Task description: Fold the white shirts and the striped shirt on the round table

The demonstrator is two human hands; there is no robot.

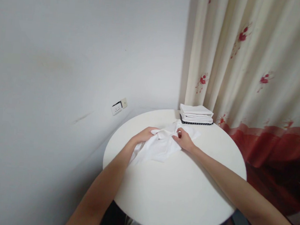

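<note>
A crumpled white cloth point(160, 146) lies on the far half of a round white table point(179, 195). My left hand point(144, 134) grips the cloth's left upper edge with curled fingers. My right hand point(183, 139) pinches the cloth at its right side, fingers closed on the fabric. Both forearms reach across the table from the near edge.
A neat stack of folded white cloths point(195, 114) with a dark-trimmed one at the bottom sits at the table's far edge. A cream curtain with red flowers point(254, 65) hangs behind on the right. A wall socket point(119, 106) is on the white wall to the left.
</note>
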